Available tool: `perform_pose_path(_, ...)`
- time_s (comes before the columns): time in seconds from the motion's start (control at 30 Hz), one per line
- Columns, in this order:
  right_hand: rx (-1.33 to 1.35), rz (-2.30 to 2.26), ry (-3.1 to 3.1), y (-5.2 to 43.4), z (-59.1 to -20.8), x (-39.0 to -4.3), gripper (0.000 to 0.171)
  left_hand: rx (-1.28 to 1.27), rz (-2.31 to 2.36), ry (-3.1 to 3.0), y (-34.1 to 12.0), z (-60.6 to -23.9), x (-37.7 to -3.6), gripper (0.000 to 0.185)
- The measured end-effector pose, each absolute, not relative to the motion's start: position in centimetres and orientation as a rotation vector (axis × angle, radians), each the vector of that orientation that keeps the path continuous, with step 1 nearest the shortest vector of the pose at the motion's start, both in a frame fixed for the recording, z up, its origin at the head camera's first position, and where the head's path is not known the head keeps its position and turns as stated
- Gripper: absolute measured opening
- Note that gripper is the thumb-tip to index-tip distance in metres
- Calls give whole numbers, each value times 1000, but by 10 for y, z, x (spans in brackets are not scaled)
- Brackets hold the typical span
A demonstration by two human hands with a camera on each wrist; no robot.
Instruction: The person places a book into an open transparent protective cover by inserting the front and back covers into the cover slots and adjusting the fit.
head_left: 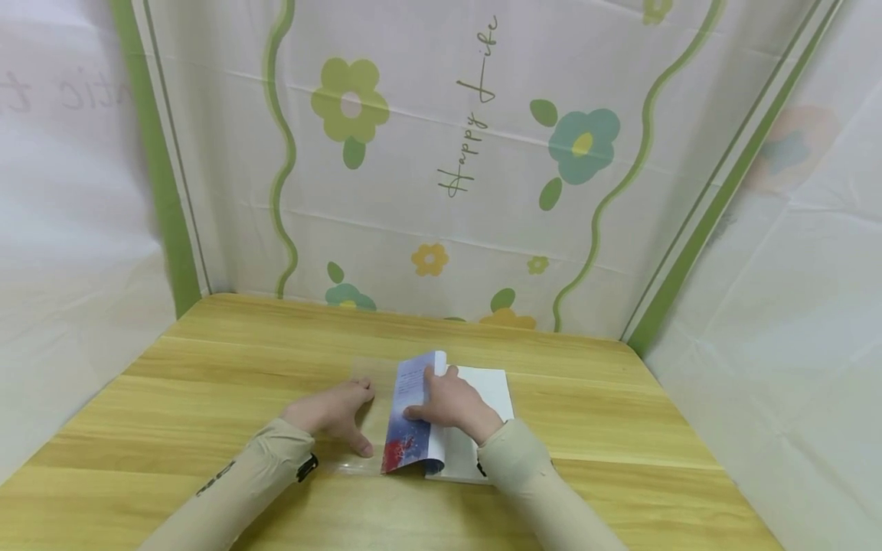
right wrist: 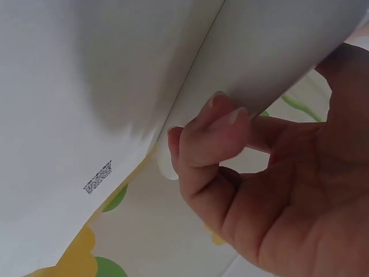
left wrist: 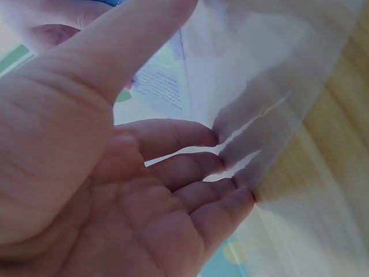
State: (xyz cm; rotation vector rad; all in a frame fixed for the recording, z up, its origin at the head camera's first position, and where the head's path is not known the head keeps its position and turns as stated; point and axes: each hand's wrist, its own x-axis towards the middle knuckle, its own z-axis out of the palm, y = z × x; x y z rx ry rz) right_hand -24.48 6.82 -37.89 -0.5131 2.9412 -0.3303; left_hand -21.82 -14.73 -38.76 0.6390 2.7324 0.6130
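From the head view, a white paperback book lies near the middle of the pale wooden tabletop, with its blue-and-red printed cover lifted and curling over. The right hand rests on the book, fingers pressed on the raised cover. Just left of the book, a clear plastic film sheet lies flat, and the left hand presses on it with straight, spread fingers.

In the left wrist view, the left fingers are straight, their tips touching the film.

In the right wrist view, the right fingers curl around the edge of the white cover's inner side, gripping it.
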Motion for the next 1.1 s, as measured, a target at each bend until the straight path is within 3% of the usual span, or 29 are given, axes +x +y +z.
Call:
perform_pose_path(0.47,-567,-286,2907,68,-379,-245,94,660,617,2729,-147,-387,-217,101)
perform_pose_path(0.7,-592,-718,2725,77,-376,-243,65,649,670,2718,-145,-387,-214,100)
perform_pose_path(0.93,-412,-1056,2455,95,-378,-245,37,630,683,2721,-145,-386,-213,99)
perform_pose_path(1.1,-343,-1161,2352,104,-385,-247,35,627,673,2721,-145,-385,-213,101)
